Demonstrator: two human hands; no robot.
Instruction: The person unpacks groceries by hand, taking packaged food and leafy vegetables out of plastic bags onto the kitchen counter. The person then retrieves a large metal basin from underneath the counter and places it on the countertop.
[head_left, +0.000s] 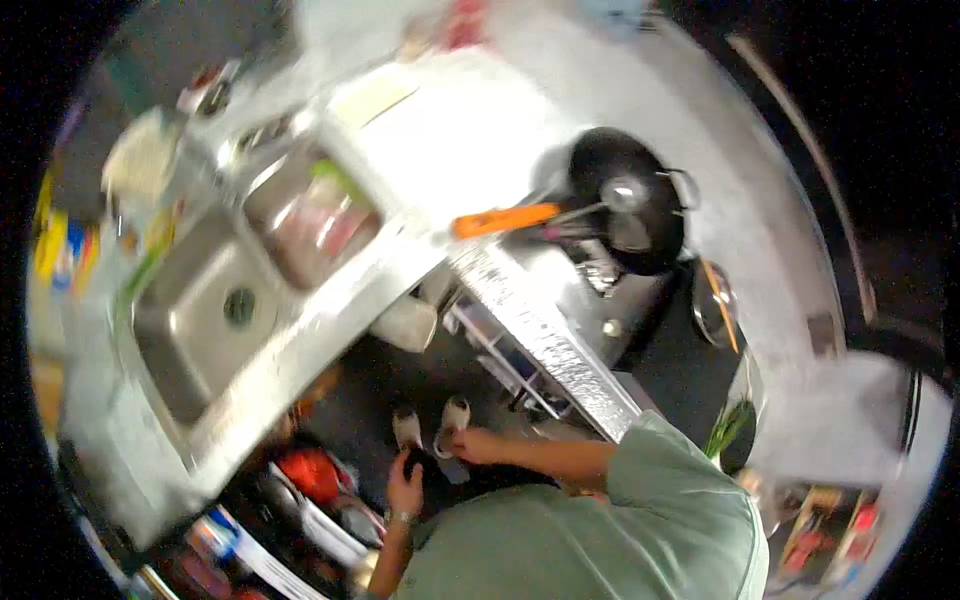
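Note:
My left hand [405, 488] is low in front of my body, its fingers curled around a small dark thing [421, 466] that I cannot make out. My right hand [476, 446] is beside it, its fingers drawn together near a pale grey patch [455, 470]; blur hides what they hold, if anything. Below both hands, my light-coloured shoes [407, 426] stand on the dark floor. A band circles my left wrist, and a green shirt [580, 545] covers my front.
A double sink [215, 330] is at left, with wrapped food [320, 235] in one basin. On the cooktop sits a black wok [615, 165], an orange-handled tool [505, 219] across it. Nearby are a glass lid [712, 310], green onions [733, 428] and a foil-covered counter edge [540, 335].

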